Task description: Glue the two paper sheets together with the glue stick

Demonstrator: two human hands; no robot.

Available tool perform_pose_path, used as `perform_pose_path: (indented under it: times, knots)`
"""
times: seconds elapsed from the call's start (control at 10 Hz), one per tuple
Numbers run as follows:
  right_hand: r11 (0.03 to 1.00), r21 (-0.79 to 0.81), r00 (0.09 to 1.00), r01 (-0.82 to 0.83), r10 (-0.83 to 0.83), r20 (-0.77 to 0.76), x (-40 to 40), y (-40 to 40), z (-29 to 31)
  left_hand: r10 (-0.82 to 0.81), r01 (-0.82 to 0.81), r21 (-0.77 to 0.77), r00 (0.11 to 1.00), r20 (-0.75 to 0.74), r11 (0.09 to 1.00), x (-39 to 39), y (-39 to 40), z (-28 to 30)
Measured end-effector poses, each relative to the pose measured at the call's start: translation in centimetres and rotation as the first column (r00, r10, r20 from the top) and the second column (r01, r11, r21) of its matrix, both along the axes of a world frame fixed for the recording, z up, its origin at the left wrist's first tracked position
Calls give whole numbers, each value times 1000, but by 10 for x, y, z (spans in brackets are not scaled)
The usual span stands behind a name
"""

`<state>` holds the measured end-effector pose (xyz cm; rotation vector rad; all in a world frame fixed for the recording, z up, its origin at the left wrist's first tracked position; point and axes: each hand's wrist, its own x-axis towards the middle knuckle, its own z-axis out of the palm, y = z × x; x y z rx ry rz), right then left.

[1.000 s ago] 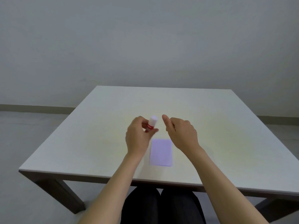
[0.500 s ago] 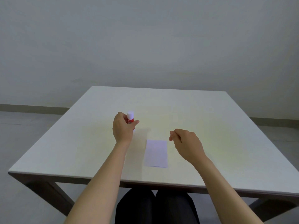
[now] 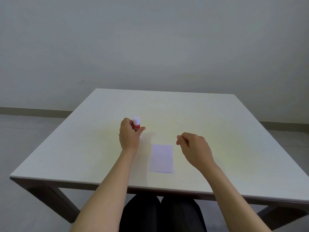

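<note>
left hand (image 3: 129, 136) moved left, paper (image 3: 161, 158) uncovered

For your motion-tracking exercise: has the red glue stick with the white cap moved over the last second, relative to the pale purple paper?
Yes. The red glue stick with the white cap, held in the left hand, went from above the pale purple paper to its left.

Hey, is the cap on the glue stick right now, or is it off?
On. The glue stick stands upright in the left hand, and its white cap sits atop the red body.
</note>
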<state>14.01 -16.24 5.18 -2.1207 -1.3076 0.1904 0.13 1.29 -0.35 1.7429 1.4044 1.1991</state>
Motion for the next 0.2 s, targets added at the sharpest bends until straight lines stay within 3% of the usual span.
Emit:
perform_pose_path:
  times: [0.2]
  knots:
    - [1000,-9,1000,18,-17,22,-5,5,-3,-116,116,-3,993,-24,993,-15,-7,-3]
